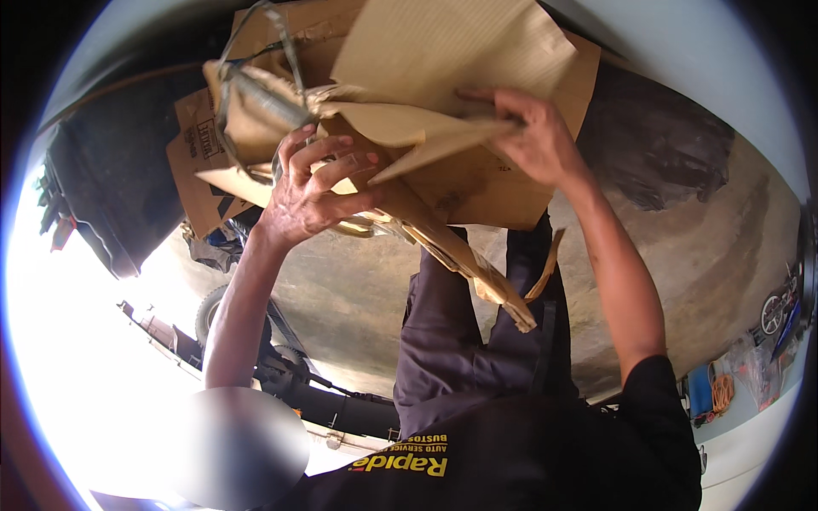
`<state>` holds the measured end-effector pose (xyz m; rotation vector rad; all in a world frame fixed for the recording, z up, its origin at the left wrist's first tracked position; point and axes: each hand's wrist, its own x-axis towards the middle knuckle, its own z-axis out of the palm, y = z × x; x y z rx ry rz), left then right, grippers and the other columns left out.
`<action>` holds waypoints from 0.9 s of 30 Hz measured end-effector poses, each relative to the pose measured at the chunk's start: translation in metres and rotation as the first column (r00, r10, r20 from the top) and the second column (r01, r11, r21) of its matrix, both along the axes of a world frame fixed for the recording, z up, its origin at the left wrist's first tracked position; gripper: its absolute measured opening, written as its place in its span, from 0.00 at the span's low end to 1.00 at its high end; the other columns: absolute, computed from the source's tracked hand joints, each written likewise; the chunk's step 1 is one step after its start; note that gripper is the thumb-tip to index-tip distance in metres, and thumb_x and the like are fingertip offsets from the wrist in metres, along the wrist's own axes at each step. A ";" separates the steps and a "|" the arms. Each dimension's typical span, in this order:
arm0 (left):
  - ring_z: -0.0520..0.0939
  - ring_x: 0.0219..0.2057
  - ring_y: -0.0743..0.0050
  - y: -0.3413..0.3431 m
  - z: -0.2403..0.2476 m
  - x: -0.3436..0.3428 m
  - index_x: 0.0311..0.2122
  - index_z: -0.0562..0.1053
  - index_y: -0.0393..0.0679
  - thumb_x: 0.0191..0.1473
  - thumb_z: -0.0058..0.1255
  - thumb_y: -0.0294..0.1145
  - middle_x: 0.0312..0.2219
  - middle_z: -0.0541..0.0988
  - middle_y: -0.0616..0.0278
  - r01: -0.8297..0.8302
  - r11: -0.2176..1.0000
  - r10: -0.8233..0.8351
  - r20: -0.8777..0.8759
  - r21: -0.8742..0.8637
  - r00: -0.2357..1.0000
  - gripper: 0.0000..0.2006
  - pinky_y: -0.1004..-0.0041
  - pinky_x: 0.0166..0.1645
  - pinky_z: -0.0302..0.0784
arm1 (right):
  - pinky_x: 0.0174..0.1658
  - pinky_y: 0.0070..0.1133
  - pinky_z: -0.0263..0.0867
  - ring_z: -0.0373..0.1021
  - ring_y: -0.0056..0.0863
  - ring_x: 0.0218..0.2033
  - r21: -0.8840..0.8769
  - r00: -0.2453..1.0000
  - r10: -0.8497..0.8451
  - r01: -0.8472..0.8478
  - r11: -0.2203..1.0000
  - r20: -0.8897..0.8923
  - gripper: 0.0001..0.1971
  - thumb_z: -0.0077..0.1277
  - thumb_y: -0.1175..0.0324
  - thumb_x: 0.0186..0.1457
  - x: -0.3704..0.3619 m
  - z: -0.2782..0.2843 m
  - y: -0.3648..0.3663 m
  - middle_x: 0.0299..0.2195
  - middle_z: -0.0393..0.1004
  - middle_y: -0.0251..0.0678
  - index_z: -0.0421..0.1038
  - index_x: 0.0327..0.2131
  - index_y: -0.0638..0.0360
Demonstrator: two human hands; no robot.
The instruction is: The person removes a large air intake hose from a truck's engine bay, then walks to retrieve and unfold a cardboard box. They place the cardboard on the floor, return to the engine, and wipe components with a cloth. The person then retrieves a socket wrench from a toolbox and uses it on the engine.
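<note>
My left hand (315, 187) is bent around crumpled brown paper (375, 128) in front of me, its fingers curled and slightly apart. The thumb side of my right hand (532, 136) pinches an edge of the same paper, index finger stretched along it; this edge is blurred. Beside my left fingertips lies a blurred grey rod-like part (268, 98) with a thin dark cable or wire loop (294, 55). A twisted strip of torn paper (460, 260) hangs toward my legs. Behind the paper stands a ribbed cardboard sheet (452, 51).
Printed cardboard flaps (200, 162) spread to the left. Dark sheeting (656, 136) lies on the concrete floor (707, 255) at right. A wheel (210, 311) and dark vehicle parts are at lower left. Orange cord (722, 392) and bagged items sit at far right.
</note>
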<state>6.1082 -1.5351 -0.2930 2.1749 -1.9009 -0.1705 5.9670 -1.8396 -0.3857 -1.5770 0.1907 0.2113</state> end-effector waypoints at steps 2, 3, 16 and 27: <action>0.63 0.63 0.66 -0.008 -0.015 -0.002 0.36 0.78 0.75 0.42 0.64 0.54 0.59 0.65 0.79 -0.004 0.999 0.002 -0.049 -0.037 0.999 0.13 0.52 0.66 0.61 | 0.58 0.30 0.66 0.70 0.39 0.57 0.014 0.999 -0.006 0.007 1.000 -0.043 0.10 0.54 0.83 0.48 -0.020 0.008 0.004 0.53 0.75 0.48 0.70 0.35 0.66; 0.62 0.64 0.65 -0.012 -0.021 -0.003 0.36 0.78 0.76 0.40 0.64 0.55 0.59 0.65 0.79 -0.008 0.999 0.004 -0.074 -0.054 0.997 0.14 0.51 0.66 0.61 | 0.60 0.29 0.65 0.67 0.38 0.61 -0.025 0.998 -0.016 0.014 1.000 -0.057 0.07 0.54 0.84 0.48 -0.027 0.012 0.007 0.55 0.74 0.48 0.66 0.29 0.67; 0.79 0.39 0.46 -0.073 -0.128 0.049 0.39 0.77 0.40 0.52 0.52 0.37 0.33 0.80 0.49 -0.233 0.908 0.340 -0.286 0.349 0.896 0.13 0.55 0.46 0.76 | 0.50 0.26 0.68 0.76 0.28 0.43 0.120 0.972 -0.192 0.208 0.971 -0.138 0.15 0.49 0.77 0.57 -0.045 -0.004 0.026 0.38 0.79 0.47 0.70 0.49 0.68; 0.71 0.27 0.87 -0.062 -0.092 0.058 0.35 0.81 0.37 0.65 0.52 0.44 0.23 0.77 0.70 -0.658 0.615 0.714 -0.660 0.434 0.232 0.18 0.76 0.32 0.66 | 0.37 0.22 0.68 0.72 0.20 0.32 0.260 0.900 -0.288 0.379 0.888 -0.328 0.09 0.52 0.77 0.52 -0.118 0.042 -0.025 0.30 0.79 0.31 0.76 0.38 0.69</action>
